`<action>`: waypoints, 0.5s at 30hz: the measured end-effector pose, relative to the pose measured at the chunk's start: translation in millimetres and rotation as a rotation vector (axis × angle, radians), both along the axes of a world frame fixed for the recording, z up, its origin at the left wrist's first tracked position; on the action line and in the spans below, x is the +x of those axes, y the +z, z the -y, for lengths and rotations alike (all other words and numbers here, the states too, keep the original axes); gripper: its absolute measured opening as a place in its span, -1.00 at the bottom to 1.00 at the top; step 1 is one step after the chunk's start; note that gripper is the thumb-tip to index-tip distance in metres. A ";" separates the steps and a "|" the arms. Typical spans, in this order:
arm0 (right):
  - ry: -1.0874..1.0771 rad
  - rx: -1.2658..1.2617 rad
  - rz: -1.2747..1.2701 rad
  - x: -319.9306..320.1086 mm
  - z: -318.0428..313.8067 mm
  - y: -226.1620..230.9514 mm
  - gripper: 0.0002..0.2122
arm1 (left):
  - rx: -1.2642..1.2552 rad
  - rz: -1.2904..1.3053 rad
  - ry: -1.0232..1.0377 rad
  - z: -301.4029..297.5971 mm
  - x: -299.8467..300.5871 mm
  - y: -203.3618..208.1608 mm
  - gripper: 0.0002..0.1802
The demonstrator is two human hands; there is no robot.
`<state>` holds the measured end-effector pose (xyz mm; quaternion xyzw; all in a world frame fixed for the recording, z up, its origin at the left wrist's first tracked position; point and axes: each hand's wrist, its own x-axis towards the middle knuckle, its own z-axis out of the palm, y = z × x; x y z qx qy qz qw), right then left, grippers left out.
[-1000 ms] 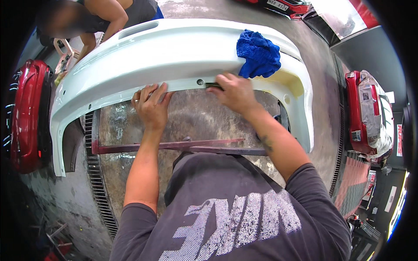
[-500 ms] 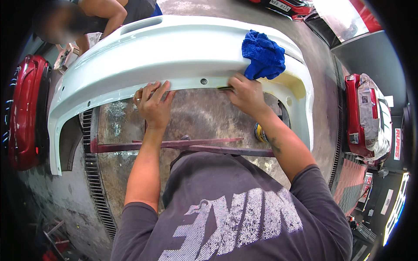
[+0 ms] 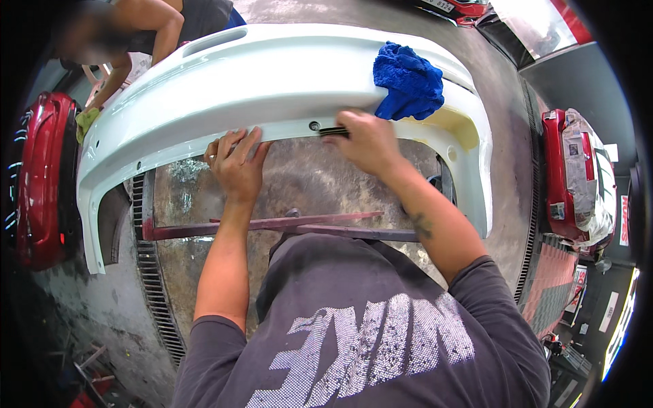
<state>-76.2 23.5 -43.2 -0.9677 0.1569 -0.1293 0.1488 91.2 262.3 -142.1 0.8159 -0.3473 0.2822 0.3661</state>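
Grey, stained concrete floor [image 3: 292, 177] spreads beneath both hands, in what looks like a vehicle workshop; a slotted drain grate [image 3: 153, 285] runs along it, left of the left forearm; dark reddish metal bars [image 3: 320, 230] cross below the hands, close to the wearer's dark T-shirt [image 3: 367, 272]. Directly before the hands, and reaching well past them on either side, arches a large glossy white bumper [image 3: 272, 64]; its near edge is where both hands work, set apart from each other. Left hand [image 3: 236, 160]: fingers bent over that edge, touching it; whether they grip it or only rest there cannot be told. Right hand [image 3: 367, 143]: slightly blurred, closed on a thin dark strip [image 3: 332, 132], which lies against the same edge; a round hole [image 3: 314, 126] sits between the hands, just beside the strip's tip. Beyond the right hand, a crumpled blue cloth [image 3: 408, 81] lies on the bumper; to its right is a yellowish patch [image 3: 466, 129]. Far beyond the left hand, a co-worker [image 3: 160, 27] leans in with a yellow-green cloth [image 3: 86, 124]; well left of the hands stands a red bumper [image 3: 44, 180]; well right, a red car part [image 3: 556, 177] partly covered with newspaper [image 3: 578, 163].
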 end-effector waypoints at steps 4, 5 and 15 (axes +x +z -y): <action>-0.082 0.097 -0.093 -10.9 21.4 8.2 -0.58 | -0.021 -0.012 0.019 8.4 -0.6 1.3 -0.54; -0.101 0.122 -0.106 -7.2 14.3 9.5 -0.57 | -0.028 -0.018 0.014 9.6 -3.7 0.0 -0.54; -0.240 0.272 -0.171 -18.7 26.2 20.5 -0.53 | -0.011 0.006 0.006 8.7 -2.1 -3.7 -0.56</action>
